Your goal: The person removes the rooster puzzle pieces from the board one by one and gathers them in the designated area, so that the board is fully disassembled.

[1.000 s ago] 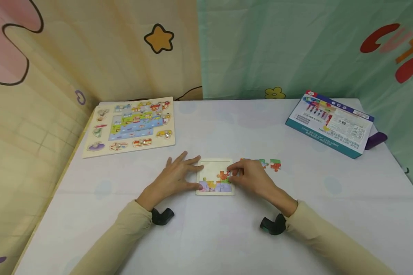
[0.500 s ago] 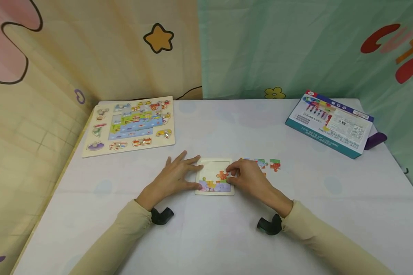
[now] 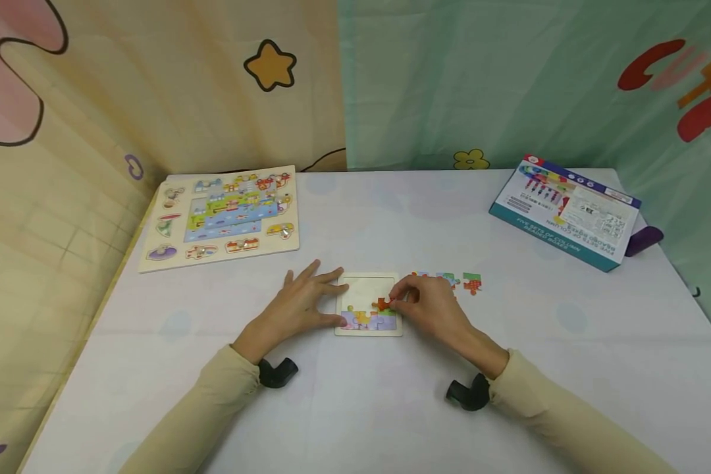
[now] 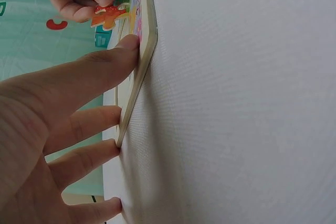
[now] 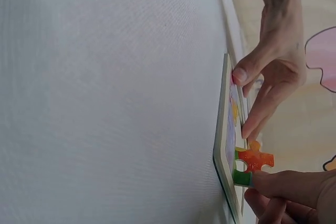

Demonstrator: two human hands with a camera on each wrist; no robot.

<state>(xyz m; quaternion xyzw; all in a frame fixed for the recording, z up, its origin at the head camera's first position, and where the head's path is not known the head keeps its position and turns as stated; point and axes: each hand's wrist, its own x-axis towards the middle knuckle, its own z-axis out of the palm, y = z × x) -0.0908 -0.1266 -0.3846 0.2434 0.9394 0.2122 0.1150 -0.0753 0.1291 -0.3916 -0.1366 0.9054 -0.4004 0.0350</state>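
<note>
A small square puzzle tray [image 3: 363, 288] with a pale wooden rim lies on the table between the hands. Joined purple and yellow puzzle pieces [image 3: 367, 321] fill its near row. My left hand [image 3: 299, 304] spreads its fingers along the tray's left side, the thumb pressing the near left corner. Over the tray's right side, my right hand [image 3: 435, 308] pinches an orange-red puzzle piece [image 5: 253, 158] between thumb and fingers. In the right wrist view that piece stands tilted up, its green corner low by the tray. Loose puzzle pieces [image 3: 473, 283] lie beyond the right hand, partly hidden by it.
At the back left lies a large wooden knob puzzle board [image 3: 225, 220] with picture sheets on it. A blue and white box [image 3: 565, 214] sits at the back right, with a purple object [image 3: 644, 241] beside it. Curtains [image 3: 486, 85] hang behind the white table [image 3: 355, 408].
The orange-red piece, flatter in the tray before, now tips up at a steeper angle in my right fingers. The left hand keeps its place on the tray.
</note>
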